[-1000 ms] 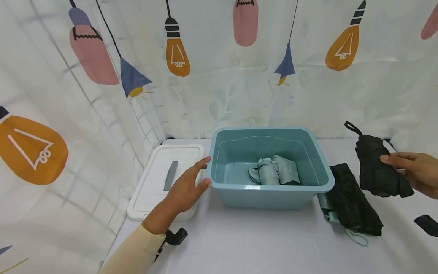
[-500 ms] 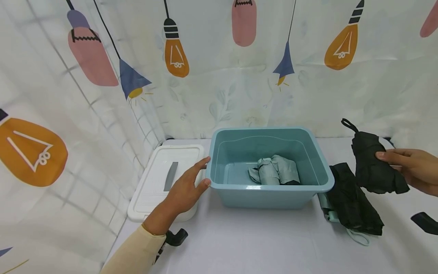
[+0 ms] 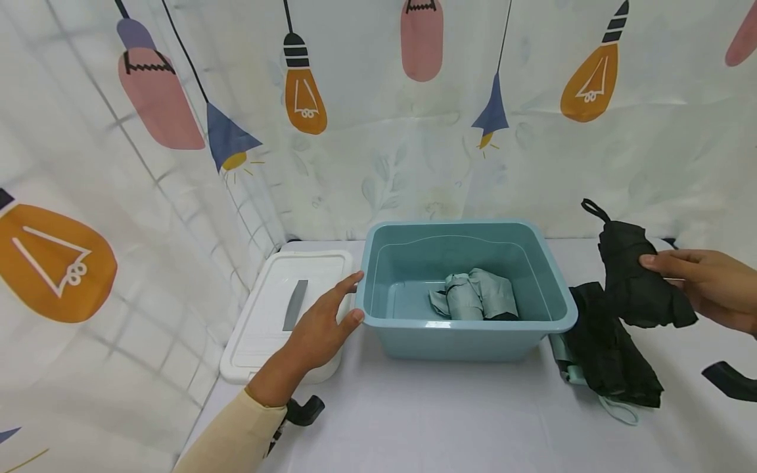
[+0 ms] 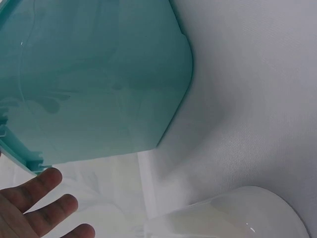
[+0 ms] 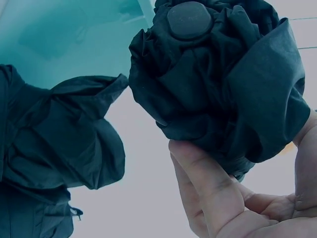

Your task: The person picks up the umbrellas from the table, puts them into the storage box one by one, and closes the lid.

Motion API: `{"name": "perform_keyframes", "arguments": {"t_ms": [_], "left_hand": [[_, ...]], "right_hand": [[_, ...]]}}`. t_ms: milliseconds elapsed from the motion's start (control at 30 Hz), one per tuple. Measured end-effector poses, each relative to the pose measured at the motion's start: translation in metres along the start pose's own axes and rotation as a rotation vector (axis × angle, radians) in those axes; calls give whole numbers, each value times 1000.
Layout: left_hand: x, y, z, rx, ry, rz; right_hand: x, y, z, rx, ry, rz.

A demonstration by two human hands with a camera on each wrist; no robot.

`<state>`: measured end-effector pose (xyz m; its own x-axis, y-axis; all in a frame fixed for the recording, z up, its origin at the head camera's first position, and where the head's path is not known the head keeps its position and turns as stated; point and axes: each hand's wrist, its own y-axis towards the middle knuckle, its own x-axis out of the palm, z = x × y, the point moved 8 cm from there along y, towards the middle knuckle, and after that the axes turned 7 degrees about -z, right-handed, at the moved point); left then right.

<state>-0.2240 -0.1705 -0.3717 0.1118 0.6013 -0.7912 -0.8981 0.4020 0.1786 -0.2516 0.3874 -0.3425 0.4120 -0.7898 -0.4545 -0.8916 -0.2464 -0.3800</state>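
My right hand (image 3: pixel 712 286) pinches a folded black umbrella (image 3: pixel 641 276) between thumb and fingers, holding it above the table at the right. Its wrist loop points up and left; the right wrist view shows the round grey end (image 5: pixel 189 20) of its handle. Below lies a second black folded umbrella (image 3: pixel 615 355), partly over a pale green one (image 3: pixel 573 373). My left hand (image 3: pixel 316 328), fingers extended, has its fingertips at the left rim of the blue plastic bin (image 3: pixel 461 341). Inside the bin lies a grey-green folded umbrella (image 3: pixel 479 295).
A white lid (image 3: pixel 266 315) with a grey handle lies left of the bin, partly behind my left hand. Black camera-mount parts show at my left wrist (image 3: pixel 304 410) and at the right edge (image 3: pixel 730 381). A patterned curtain (image 3: pixel 378 131) hangs behind the table.
My right hand has moved slightly left and up with the black umbrella, closer to the bin. My left hand has stayed at the bin's rim.
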Motion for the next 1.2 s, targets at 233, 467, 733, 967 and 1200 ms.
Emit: {"name": "perform_keyframes", "arguments": {"t_ms": [233,467,733,967,1200], "left_hand": [[0,0,1,10,-4,0],[1,-1,-1,12,-11,1],[0,1,-2,14,-8,0],[-1,1,-1,17,-19,0],[0,0,-2,14,-23,1]], "right_hand": [[3,3,-5,-5,32,4],[6,8,-12,-30,-41,2],[10,12,-26,-58,-62,-7],[13,15,-34,-69,-72,-13],[18,18,-41,-70,-68,-42]]}}
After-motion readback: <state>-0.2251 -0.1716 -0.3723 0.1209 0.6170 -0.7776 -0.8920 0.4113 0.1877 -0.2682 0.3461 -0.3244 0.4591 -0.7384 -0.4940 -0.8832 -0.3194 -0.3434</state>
